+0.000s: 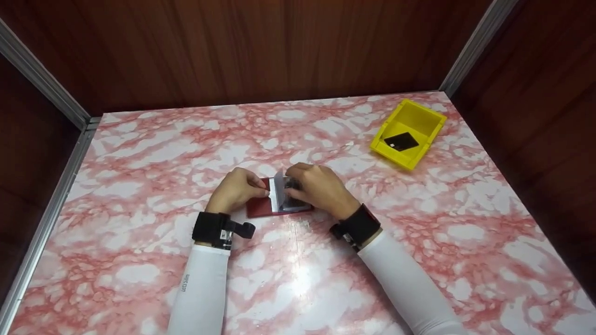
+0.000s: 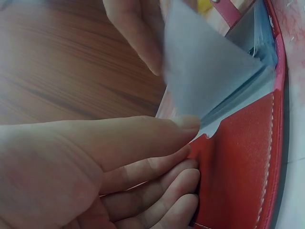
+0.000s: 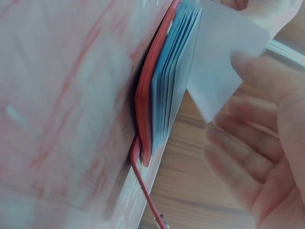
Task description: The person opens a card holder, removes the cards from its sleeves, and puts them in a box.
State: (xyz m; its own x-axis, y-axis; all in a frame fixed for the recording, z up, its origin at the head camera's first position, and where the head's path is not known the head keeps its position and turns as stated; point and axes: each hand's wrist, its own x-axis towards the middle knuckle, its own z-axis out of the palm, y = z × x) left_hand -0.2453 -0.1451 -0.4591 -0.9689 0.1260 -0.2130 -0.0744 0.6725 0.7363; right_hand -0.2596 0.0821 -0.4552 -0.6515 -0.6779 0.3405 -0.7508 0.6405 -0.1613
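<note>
A red card holder [image 1: 258,208] lies opened out on the table, with a stack of clear plastic sleeves [image 3: 167,90] inside. One translucent sleeve [image 2: 205,62] stands raised from the stack. My left hand [image 1: 236,190] holds the left cover, thumb beside the notch of its inner pocket [image 2: 238,162] and fingers curled at its edge. On the other side, my right hand [image 1: 321,188] is over the right half, its thumb [image 3: 259,71] against the raised sleeve and its fingers spread loosely below. Part of the right-hand sleeves is hidden under this hand.
A yellow bin [image 1: 421,116] stands at the back right with a black card [image 1: 402,142] in it. The card holder's strap [image 3: 145,188] sticks out at one side. Brown wood-grain panels [image 1: 260,51] enclose the red-and-white marbled table [image 1: 153,158].
</note>
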